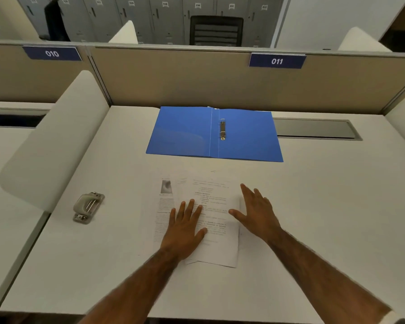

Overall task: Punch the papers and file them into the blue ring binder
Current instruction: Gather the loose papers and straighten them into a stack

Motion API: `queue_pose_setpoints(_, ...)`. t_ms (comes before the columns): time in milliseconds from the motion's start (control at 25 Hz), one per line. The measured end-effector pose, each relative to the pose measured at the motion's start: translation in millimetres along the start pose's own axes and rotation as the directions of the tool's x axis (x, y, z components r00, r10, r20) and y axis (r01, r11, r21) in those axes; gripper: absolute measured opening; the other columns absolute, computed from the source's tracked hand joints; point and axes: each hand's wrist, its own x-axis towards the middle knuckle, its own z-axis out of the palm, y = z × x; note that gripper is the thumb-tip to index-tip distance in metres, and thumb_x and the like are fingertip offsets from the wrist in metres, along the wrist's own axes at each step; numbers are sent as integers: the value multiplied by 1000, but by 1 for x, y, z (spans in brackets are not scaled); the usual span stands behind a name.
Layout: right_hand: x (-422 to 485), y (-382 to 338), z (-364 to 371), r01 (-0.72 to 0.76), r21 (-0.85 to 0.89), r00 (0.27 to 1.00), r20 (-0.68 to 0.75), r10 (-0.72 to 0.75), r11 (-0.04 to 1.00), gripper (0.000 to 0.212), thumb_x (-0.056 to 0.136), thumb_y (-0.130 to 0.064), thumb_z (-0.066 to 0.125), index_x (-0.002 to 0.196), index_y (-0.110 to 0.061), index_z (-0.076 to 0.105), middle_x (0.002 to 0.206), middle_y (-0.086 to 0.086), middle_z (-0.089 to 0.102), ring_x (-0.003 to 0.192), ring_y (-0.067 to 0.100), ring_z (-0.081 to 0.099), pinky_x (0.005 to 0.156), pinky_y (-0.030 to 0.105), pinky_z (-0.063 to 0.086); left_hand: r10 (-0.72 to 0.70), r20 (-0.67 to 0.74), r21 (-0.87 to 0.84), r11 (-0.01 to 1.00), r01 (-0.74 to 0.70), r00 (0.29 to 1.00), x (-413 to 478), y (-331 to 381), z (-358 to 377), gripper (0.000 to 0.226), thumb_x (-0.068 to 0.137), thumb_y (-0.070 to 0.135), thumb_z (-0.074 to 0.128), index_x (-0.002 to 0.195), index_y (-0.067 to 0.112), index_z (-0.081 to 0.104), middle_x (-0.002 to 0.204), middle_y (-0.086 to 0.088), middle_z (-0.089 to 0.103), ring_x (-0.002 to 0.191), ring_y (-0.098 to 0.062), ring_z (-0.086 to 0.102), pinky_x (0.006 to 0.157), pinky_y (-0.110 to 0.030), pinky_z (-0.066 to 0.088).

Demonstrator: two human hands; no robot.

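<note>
The left hand (185,228) is pressing flat on the papers (214,202); the right hand (255,213) is resting at their edge with fingers spread, perhaps touching. The blue ring binder (185,134) is lying open behind them, and the hole punch (88,206) is lying far left.

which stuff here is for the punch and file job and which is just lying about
For the job: papers, under the flat left hand, right hand at their edge; hole punch; open blue ring binder.
Just there: 011 sign; black chair; grey lockers; desk hatch.
</note>
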Motion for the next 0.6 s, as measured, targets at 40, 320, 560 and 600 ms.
queue_pose_setpoints(40, 7, -3, -1, 3, -2, 1000, 12, -3, 1000, 96, 87, -73, 46, 159, -26, 3, 169, -1, 10, 155, 27, 8, 123, 52, 11, -7, -4, -6, 1000, 7, 1000, 0, 0, 3, 83, 87, 74, 2, 156, 31, -13, 163, 4, -26, 150, -20, -24, 123, -47, -10)
queue_pose_setpoints(320, 45, -17, 0, 11, -51, 998, 61, -8, 999, 107, 82, -73, 55, 159, -23, -1, 169, 1, 5, 156, 29, 4, 123, 54, 9, -9, -54, 17, 1000, 10, 999, 1, 0, 13, 78, 88, 68, -6, 155, 29, -18, 162, 3, -30, 149, -20, -28, 120, -48, -11)
queue_pose_setpoints(560, 57, -15, 10, 5, -50, 993, 118, 1, 999, 109, 83, -73, 53, 158, -22, -6, 169, 3, -2, 156, 30, -2, 123, 54, 4, 1, -70, 24, 1000, 0, 998, 3, -2, 17, 73, 97, 63, 12, 156, 28, -15, 163, 1, -26, 150, -21, -25, 120, -49, -8)
queue_pose_setpoints(600, 57, -16, 11, 8, -30, 993, 115, -5, 1000, 108, 84, -72, 54, 158, -23, -6, 169, 3, -1, 156, 30, 0, 123, 53, 4, 4, -74, 22, 1000, -2, 997, 3, -2, 16, 73, 98, 63, 12, 157, 28, -14, 163, 1, -25, 150, -22, -24, 120, -50, -8)
